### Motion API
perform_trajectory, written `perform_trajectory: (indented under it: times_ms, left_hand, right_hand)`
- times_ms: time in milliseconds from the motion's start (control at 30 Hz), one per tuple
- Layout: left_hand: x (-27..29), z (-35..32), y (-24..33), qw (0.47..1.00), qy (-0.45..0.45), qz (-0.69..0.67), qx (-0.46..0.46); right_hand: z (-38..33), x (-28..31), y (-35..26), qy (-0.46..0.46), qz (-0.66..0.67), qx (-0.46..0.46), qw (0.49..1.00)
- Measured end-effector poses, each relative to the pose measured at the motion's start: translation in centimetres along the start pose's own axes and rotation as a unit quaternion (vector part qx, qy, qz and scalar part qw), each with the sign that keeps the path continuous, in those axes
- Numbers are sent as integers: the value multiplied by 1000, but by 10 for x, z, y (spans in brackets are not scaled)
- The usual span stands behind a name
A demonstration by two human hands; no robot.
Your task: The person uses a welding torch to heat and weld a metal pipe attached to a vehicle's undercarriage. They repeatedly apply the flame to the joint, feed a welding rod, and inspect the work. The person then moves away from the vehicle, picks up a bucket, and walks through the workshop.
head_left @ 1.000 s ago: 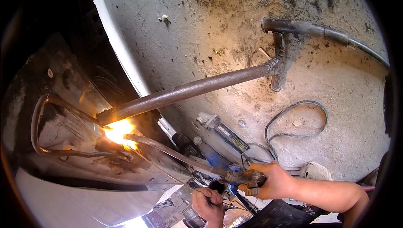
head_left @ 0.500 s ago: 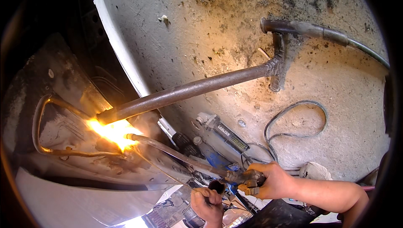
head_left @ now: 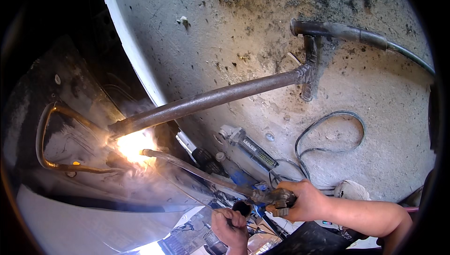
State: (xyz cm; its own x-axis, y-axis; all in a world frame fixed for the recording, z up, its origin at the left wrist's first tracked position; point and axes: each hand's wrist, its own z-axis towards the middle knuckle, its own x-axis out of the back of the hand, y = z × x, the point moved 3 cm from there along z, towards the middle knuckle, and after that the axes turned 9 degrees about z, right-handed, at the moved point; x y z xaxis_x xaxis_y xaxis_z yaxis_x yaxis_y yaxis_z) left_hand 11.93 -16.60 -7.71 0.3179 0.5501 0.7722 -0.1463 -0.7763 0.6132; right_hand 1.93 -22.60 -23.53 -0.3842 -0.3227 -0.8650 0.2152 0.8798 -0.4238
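My right hand (head_left: 309,202) is closed around the handle of a gas torch (head_left: 206,178), whose long bent tube reaches left to a bright flame (head_left: 137,146). My left hand (head_left: 229,226) is closed on a thin filler rod (head_left: 180,190) that runs up toward the flame, where glare and smoke hide its tip. At the flame, the lower end of a long steel pipe (head_left: 211,97) meets a dark metal panel (head_left: 75,140). A bent metal loop (head_left: 43,137) lies against that panel, its ends leading toward the glow.
A welded T-shaped pipe end (head_left: 309,62) and a hose (head_left: 412,58) lie on the concrete (head_left: 262,34). Near my hands are an angle grinder (head_left: 255,152) and a looped cable (head_left: 363,128). A pale panel edge (head_left: 133,60) runs beside the pipe.
The flame's glow has shrunk and its orange light has dimmed. More whitish smoke hangs around it. My hands, the torch and the pipe have hardly moved.
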Motion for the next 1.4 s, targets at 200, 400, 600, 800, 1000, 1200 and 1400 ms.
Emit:
perform_trajectory:
  times_ms: [200, 400, 600, 800, 1000, 1200, 1400]
  left_hand:
    - [-2, 0, 2, 1000, -2, 4, -3]
    - [0, 3, 0, 1000, -13, -7, -3]
    - [-5, 3, 1, 1000, -2, 9, -13]
    - [-6, 5, 4, 1000, 4, 17, -10]
    - [-8, 5, 8, 1000, -4, 0, -6]
    - [-8, 5, 11, 1000, -1, 0, -9]
    - [-10, 5, 13, 1000, 4, 4, -5]
  right_hand:
    - [0, 3, -2, -29, 4, -44, 999]
    - [1, 3, -1, -33, -3, -38, 999]
    - [2, 0, -3, 19, 2, 33, 999]
    - [1, 0, -2, 15, 17, 22, 999]
    - [1, 3, -5, -28, -4, -17, 999]
    - [2, 3, -9, -30, 1, -16, 999]
    - [1, 3, -6, -40, -22, -53, 998]
